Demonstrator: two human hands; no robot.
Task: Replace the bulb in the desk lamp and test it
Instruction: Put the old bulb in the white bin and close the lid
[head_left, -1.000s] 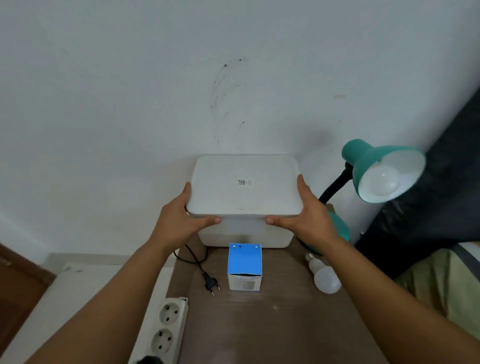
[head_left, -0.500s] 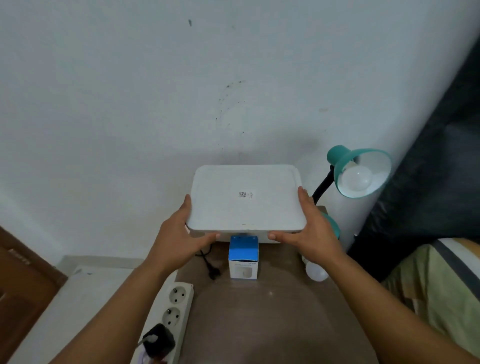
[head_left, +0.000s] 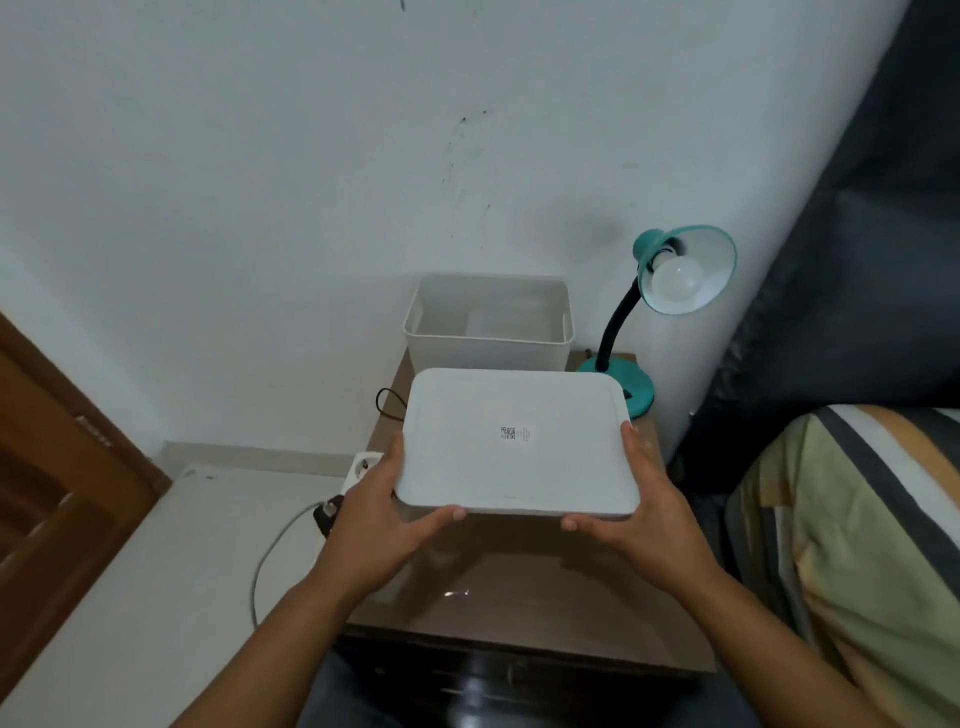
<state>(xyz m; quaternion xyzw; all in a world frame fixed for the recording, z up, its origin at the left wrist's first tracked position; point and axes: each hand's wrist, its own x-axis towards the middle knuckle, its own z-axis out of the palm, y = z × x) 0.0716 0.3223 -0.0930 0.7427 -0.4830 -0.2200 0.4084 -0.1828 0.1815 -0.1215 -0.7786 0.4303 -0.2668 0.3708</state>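
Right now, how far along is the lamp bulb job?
Barely begun. Done: the white lid is off the storage bin. In hand: both hands, left and right, hold that lid. Left: the bulb sits in the teal lamp, unlit.

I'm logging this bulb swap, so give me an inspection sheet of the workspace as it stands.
Surface: brown table, partly hidden by the lid.
Job's things: teal lamp at the back right, a bulb in its shade, unlit.
Clutter: open white bin against the wall; its lid is held above the table.
Grippers: left hand and right hand grip the lid's two sides.
Cables: black cord on the table's left edge; power strip on the floor with a grey cable.
Surroundings: white wall, wooden door on the left, striped bedding on the right.
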